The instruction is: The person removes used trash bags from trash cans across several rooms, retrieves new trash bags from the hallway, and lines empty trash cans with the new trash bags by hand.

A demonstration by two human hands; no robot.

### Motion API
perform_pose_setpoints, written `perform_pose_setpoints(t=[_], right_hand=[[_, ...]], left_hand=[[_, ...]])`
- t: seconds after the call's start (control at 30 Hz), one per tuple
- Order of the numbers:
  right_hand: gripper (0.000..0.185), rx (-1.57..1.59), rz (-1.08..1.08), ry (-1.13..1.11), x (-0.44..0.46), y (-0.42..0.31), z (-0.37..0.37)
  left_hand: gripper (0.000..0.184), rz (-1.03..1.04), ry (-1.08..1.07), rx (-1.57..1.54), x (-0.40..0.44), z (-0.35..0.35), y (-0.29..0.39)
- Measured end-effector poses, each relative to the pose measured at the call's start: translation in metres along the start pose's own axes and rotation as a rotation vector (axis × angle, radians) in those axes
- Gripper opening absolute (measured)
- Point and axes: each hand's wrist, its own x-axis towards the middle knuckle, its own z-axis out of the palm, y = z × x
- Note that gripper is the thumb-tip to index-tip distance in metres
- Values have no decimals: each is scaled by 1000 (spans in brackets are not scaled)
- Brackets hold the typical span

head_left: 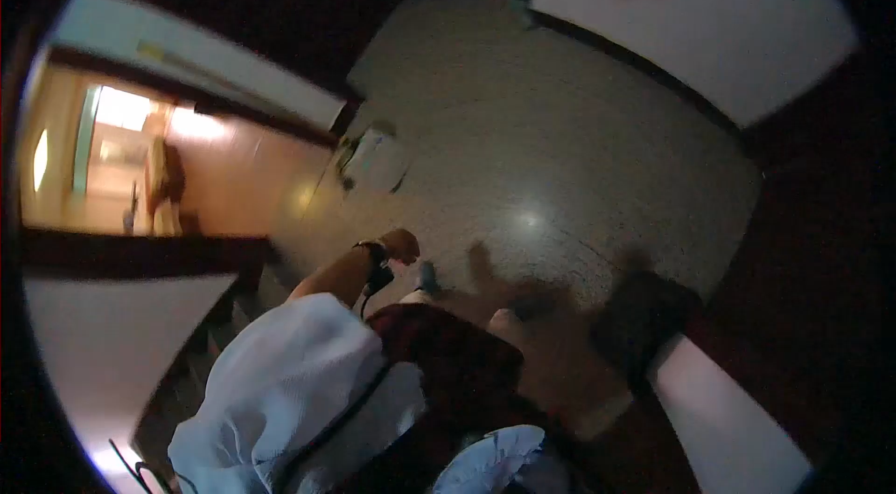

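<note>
My left hand (pixel 399 248) hangs low in front of my body, with its fingers curled in. Blur and dim light soften its outline, and I see nothing held in it. Around the wrist is a dark band (pixel 376 256) with a small black piece (pixel 378 281) on it. A white sleeve (pixel 280 382) covers the upper arm. My right hand does not show; only the white cloth of the right sleeve (pixel 490 459) appears at the bottom. Below my left hand, a grey shoe (pixel 427 276) stands on the speckled floor (pixel 560 121).
An open doorway (pixel 215 167) at left leads to a brightly lit room. A blurred white object (pixel 375 161) is on the floor beside it. At right stands a dark object (pixel 644 312). A pale panel (pixel 691 18) is at upper right.
</note>
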Motion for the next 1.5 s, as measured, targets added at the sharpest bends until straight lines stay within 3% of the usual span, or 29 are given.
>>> perform_pose_setpoints(t=[0.13,0.2,0.23,0.3,0.37,0.43,0.5,0.57,0.63,0.7,0.77,0.8,0.93,0.97,1.0,1.07,1.1,1.13,1.2,1.27,1.3,1.37,1.4,1.47,1.5], right_hand=[[24,-43,113,-189,-4,-32,24],[26,-96,131,-296,-10,-54,61],[26,-121,128,-358,-2,-65,80],[28,-148,116,-501,-5,-84,133],[30,-170,124,-662,-26,-102,206],[31,-201,67,-704,-53,-108,284],[20,-419,-133,-702,7,-135,307],[10,-533,-190,-587,-20,-120,391],[7,-551,-166,-482,-79,-93,474],[4,-873,-239,-567,-130,-66,549],[5,-1059,-280,-1034,-105,-67,587],[7,-1119,-239,-947,-112,-69,610],[16,-1575,-275,-655,-131,-91,676],[19,-2214,-727,-1221,-93,-105,690],[22,-2335,-1728,-1668,-45,-120,701],[23,-2468,-1379,-1361,-40,-122,744],[24,-2461,-1244,-1219,-39,-119,770],[24,-2444,-1157,-1083,-31,-118,798],[26,-2430,-1158,-1036,-14,-109,834],[27,-2441,-1239,-1073,-18,-87,874],[28,-2435,-1269,-1104,-16,-72,889],[30,-2424,-1452,-1190,6,-46,924],[31,-2402,-1589,-1256,6,-27,940],[33,-2328,-1796,-1398,14,11,973],[37,-2389,-1182,-1654,9,27,999]], left_hand=[[23,-19,61,-106,-51,31,-72],[22,220,221,336,-63,76,-145],[22,241,359,48,-72,102,-173],[24,-219,194,-455,-107,130,-214],[33,-100,327,-425,-162,141,-277],[37,160,569,-184,-183,185,-357],[36,-6,575,-174,-151,213,-316],[27,-352,483,-674,-185,213,-320],[21,-361,532,-631,-205,222,-349],[17,-404,607,-633,-217,253,-379],[11,-391,651,-151,-185,314,-407],[11,-472,680,-211,-167,345,-406],[14,-613,914,-1242,-231,325,-353],[15,-653,965,-1341,-243,318,-338],[17,-617,945,-1175,-234,331,-338],[24,-499,856,-656,-210,355,-341],[24,-518,873,-675,-213,353,-342],[24,-565,917,-919,-212,342,-342],[23,-638,952,-1405,-221,335,-311],[23,-686,944,-1907,-231,323,-303],[23,-697,931,-1921,-235,323,-303],[23,-733,937,-818,-229,305,-309],[23,-732,913,-833,-236,300,-312],[24,-779,1001,-1808,-248,286,-309],[24,-779,953,-1825,-238,303,-309]])
